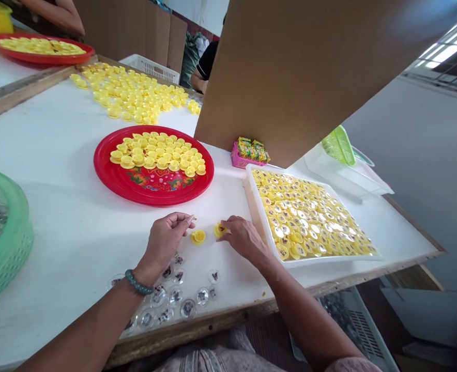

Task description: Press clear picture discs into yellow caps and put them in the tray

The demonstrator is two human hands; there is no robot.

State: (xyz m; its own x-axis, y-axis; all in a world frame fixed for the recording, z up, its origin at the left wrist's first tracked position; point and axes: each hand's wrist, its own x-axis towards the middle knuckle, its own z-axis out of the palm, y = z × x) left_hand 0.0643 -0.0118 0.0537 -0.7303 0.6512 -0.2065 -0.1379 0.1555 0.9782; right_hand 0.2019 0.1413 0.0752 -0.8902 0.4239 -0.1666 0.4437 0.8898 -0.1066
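Note:
My right hand (244, 238) is closed on a small yellow cap (219, 230) resting on the white table (58, 170). Just left of it lies another yellow cap (198, 236), on its own. My left hand (169, 236), with a green bead bracelet on the wrist, is curled in a pinch beside that cap; something tiny shows at its fingertips that I cannot make out. Several clear round discs with dark prints (174, 297) lie near the table's front edge under my left forearm.
A red plate (116, 178) holds yellow caps in front of my hands. A white tray (252, 191) of finished caps sits to the right. A green basket (7, 243) stands at left. Loose caps (135, 95), a second red plate (38, 58), cardboard (290, 77) and another person's arm (63, 15) lie beyond.

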